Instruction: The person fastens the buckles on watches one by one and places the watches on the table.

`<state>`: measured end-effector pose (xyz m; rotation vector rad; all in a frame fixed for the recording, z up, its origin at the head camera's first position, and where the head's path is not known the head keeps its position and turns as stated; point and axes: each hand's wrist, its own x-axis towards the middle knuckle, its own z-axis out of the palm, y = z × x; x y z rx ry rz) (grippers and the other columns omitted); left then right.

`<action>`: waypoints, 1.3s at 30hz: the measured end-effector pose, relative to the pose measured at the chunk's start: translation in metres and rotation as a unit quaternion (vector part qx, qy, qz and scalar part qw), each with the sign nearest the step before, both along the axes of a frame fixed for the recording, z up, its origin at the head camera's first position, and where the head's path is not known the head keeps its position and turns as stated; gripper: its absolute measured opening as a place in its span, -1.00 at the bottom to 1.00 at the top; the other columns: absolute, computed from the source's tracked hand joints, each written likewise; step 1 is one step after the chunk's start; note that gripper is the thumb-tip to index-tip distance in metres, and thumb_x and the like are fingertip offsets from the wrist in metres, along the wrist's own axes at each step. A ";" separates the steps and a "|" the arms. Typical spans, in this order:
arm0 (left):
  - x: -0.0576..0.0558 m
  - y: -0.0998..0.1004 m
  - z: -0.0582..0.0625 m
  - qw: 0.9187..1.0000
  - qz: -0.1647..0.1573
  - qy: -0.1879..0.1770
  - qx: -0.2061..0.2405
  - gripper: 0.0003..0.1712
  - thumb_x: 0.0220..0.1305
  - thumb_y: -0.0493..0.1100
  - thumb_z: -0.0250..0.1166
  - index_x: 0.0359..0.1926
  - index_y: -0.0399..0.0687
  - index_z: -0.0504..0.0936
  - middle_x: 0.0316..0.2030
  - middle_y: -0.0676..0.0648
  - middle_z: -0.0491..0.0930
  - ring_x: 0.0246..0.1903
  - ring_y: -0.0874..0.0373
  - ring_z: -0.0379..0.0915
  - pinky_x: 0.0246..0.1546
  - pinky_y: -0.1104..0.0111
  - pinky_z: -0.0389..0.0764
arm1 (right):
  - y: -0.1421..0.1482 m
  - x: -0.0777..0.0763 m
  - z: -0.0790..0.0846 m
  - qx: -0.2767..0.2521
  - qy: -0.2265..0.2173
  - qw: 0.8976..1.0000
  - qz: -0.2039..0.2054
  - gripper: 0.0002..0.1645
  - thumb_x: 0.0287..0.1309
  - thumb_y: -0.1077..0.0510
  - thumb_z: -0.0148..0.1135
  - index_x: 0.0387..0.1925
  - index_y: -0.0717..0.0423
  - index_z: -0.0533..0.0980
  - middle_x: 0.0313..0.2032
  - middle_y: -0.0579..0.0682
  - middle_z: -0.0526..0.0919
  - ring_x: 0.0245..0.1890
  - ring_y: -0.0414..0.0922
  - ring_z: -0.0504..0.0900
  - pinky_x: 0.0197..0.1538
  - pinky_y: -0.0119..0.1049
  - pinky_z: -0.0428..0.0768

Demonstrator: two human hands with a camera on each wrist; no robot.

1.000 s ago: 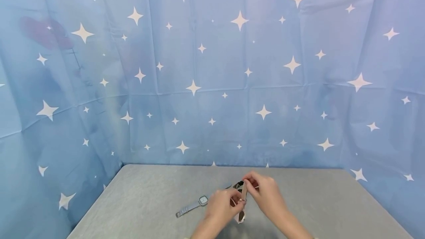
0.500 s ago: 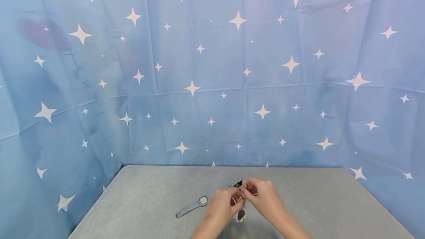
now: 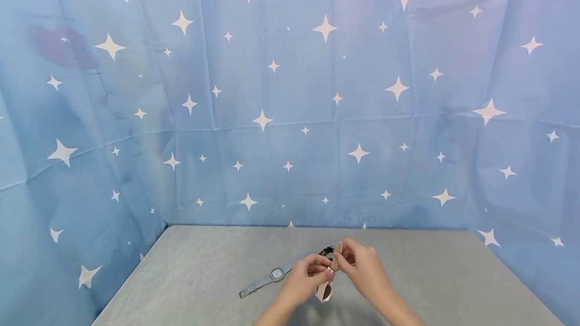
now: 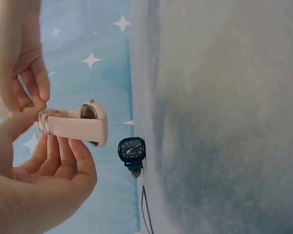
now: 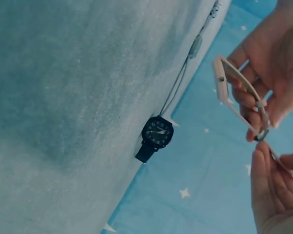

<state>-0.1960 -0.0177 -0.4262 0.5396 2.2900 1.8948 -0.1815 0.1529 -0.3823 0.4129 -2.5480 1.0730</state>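
Note:
Above the table both hands hold a pink-strapped wristwatch [image 4: 75, 128], its strap bent round in a loop. My left hand [image 3: 304, 276] grips the strap by its keeper loops, with fingers underneath and the thumb on top. The small metal buckle [image 5: 261, 135] shows between the two hands in the right wrist view. My right hand [image 3: 366, 266] pinches the strap's free end [image 3: 337, 255], which sticks up beyond the buckle. The watch case [image 5: 220, 80] hangs on the far side of the left fingers, seen edge-on. Whether the strap end is through the buckle is hard to tell.
A black square watch [image 5: 157, 132] lies on the grey table [image 3: 204, 255] behind the hands, partly hidden in the head view. Left of the hands lies a grey-blue watch [image 3: 263, 282]. A blue star-patterned cloth [image 3: 290, 89] hangs behind the table.
My right hand has slid down the strap towards the left hand, then drawn back up and slightly right with the strap end. My left hand keeps its place, its fingers shifted slightly.

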 end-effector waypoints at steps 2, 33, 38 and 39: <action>-0.002 -0.001 0.002 0.999 -0.005 -0.026 0.031 -0.74 0.37 -0.15 0.27 -0.02 -0.22 0.63 -0.23 -0.11 0.72 -0.37 0.27 0.51 -0.40 0.42 0.50 | 0.000 -0.001 0.002 -0.003 0.006 1.000 0.000 -0.81 0.25 0.27 0.28 -0.45 0.00 0.51 -0.64 -0.22 0.54 -0.59 -0.37 0.56 -0.50 -0.50 0.49; 0.003 0.003 0.003 0.995 0.042 -0.052 0.068 -0.84 0.27 -0.21 0.31 -0.24 -0.24 0.59 -0.37 -0.02 0.73 -0.40 0.27 0.54 -0.34 0.42 0.46 | -0.002 0.002 -0.002 0.008 0.004 1.000 0.009 -0.83 0.23 0.27 0.30 -0.43 0.01 0.51 -0.60 -0.23 0.60 -0.55 -0.44 0.58 -0.44 -0.54 0.56; 0.003 0.003 0.003 0.996 0.046 -0.050 0.062 -0.88 0.23 -0.25 0.31 -0.27 -0.23 0.59 -0.38 0.00 0.72 -0.38 0.28 0.58 -0.24 0.40 0.53 | -0.002 0.004 -0.003 0.005 0.000 1.000 0.027 -0.86 0.24 0.27 0.29 -0.40 0.02 0.52 -0.57 -0.21 0.62 -0.53 -0.43 0.60 -0.42 -0.54 0.58; 0.003 0.003 0.003 0.996 0.046 -0.050 0.061 -0.89 0.22 -0.25 0.31 -0.27 -0.22 0.59 -0.38 0.00 0.72 -0.38 0.28 0.58 -0.24 0.40 0.53 | -0.002 0.004 -0.003 0.006 0.001 1.000 0.031 -0.86 0.25 0.26 0.29 -0.40 0.02 0.52 -0.57 -0.21 0.62 -0.53 -0.42 0.60 -0.41 -0.53 0.58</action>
